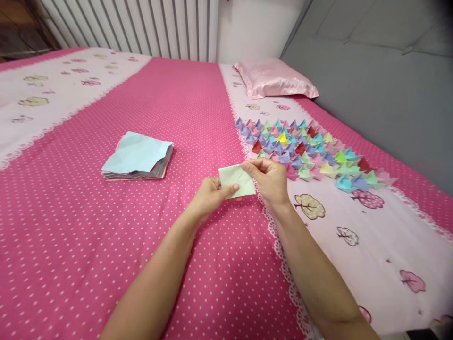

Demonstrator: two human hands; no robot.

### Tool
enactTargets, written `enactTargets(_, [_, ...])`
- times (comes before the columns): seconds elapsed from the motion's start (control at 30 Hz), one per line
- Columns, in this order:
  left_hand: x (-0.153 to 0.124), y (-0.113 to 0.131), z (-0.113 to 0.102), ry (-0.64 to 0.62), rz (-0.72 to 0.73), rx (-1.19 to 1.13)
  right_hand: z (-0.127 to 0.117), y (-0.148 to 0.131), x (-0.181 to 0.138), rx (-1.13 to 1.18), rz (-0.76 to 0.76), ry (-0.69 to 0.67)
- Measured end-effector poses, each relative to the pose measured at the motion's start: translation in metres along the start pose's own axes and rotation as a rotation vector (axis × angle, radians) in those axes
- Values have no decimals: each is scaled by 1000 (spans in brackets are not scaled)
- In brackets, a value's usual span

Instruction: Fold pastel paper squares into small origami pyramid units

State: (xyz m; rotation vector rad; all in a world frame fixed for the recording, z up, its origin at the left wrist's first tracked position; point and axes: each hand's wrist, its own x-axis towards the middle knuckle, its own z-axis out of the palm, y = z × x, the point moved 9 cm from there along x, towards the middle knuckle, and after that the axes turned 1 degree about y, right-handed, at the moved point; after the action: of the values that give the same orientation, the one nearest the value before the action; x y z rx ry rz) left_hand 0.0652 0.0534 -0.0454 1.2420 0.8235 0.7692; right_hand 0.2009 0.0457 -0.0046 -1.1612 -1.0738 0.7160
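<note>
A pale yellow-green folded paper (236, 180) is held just above the pink dotted bedsheet (106, 245). My left hand (209, 194) pinches its lower left edge with thumb on top. My right hand (269, 179) pinches its upper right corner, fingers curled. To the left lies a stack of coloured paper sheets (138, 157) with a light blue creased sheet on top. To the right of my hands, several folded paper boats (304, 151) in many colours stand in rows on the sheet's pale pink band.
A shiny pink pillow (274, 79) lies at the back by the grey padded wall (382, 80). A white radiator (148, 26) stands behind the bed. The bed's right edge runs along the wall.
</note>
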Motion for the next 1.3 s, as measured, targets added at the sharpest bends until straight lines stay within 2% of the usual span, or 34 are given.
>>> enactTargets(0.27, [-1,-12,9,-123,-131,-69,-2,7,1,15,55,12])
enactTargets(0.37, [0,-10,5,-72,-121,-100,2,13,1,55,134,-30])
enactTargets(0.53, [0,-6,-5,64,-78,-166,20,18,-6,125,245,-212])
enactTargets(0.7, [1,-3,-5,55,-39,-119,20,18,-8,101,262,-232])
enactTargets(0.77, [3,-2,-13,100,-16,-45,19,24,-8,76,306,-257])
enactTargets(0.83, [5,-2,-29,210,14,76,20,35,-10,12,373,-307])
enactTargets(0.93, [5,0,-50,332,56,368,23,54,-13,-157,402,-374])
enactTargets(1.1, [5,4,-48,327,101,854,23,61,-9,-501,222,-363])
enactTargets(1.23, [1,13,-40,333,127,1129,28,40,-8,-731,-12,-394])
enactTargets(1.3, [0,17,-35,294,152,1203,32,30,-9,-796,-113,-445])
